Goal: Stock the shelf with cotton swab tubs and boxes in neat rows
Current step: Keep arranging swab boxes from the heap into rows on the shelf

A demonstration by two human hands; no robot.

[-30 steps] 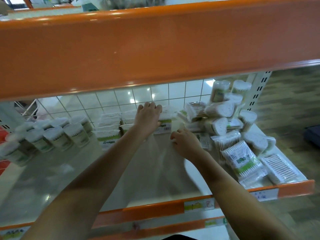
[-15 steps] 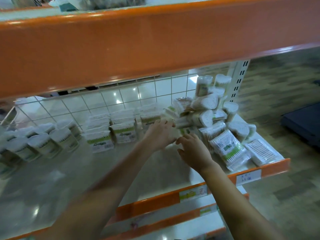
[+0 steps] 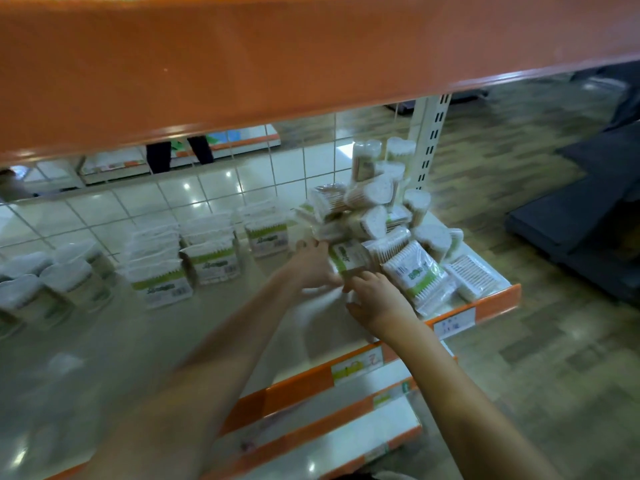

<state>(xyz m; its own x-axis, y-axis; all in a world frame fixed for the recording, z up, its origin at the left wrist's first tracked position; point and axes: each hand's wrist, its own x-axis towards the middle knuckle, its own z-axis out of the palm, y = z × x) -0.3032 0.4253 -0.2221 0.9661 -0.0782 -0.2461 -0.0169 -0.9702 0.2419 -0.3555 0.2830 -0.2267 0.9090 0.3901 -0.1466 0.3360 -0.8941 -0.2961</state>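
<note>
Both hands (image 3: pixel 341 271) on swab box (image 3: pixel 348 256).

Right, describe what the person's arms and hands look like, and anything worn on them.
Two bare forearms reach in from the bottom edge, with no sleeves in view. The left hand and right hand show no gloves, and no watch or bracelet shows at the wrists. The left forearm is motion-blurred; rings are too small to tell.

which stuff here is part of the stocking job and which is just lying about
Part of the job:
left hand and right hand on a green-label box
jumbled pile
rows of boxes
round tubs
shelf

Just there:
price labels
dark platform
</note>
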